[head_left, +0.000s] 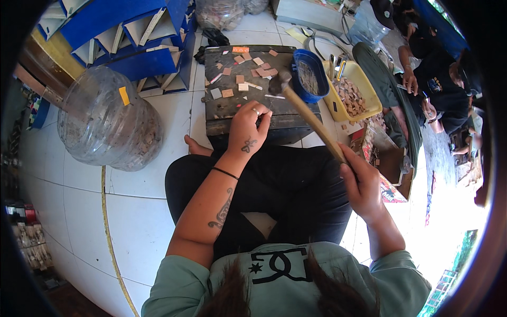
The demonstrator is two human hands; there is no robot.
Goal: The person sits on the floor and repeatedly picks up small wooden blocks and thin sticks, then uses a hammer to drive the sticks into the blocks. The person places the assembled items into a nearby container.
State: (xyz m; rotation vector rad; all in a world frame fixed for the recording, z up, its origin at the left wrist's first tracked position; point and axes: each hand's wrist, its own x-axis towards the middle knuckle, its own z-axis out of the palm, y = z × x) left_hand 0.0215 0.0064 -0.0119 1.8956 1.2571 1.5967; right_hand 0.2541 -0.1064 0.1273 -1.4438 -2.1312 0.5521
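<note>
A hammer [311, 120] with a wooden handle is in my right hand [364, 185], its fingers wrapped round the lower handle. The dark metal head is raised over the low black work block [222, 113]. My left hand [249, 126] hovers or rests at the block's near edge, fingers curled and thumb against the index finger. Whatever it pinches, if anything, is hidden. Small brown wooden squares [227, 93] lie scattered over the block, with a few pale pieces and an orange slip [241, 49] among them.
A blue basket [322, 96] of thin metal pieces sits at the block's right. Beside it, a yellow basin [377, 100] holds many wooden squares. A large clear plastic jug [111, 127] stands left, near blue file boxes [121, 37]. Another person [443, 79] works at the right.
</note>
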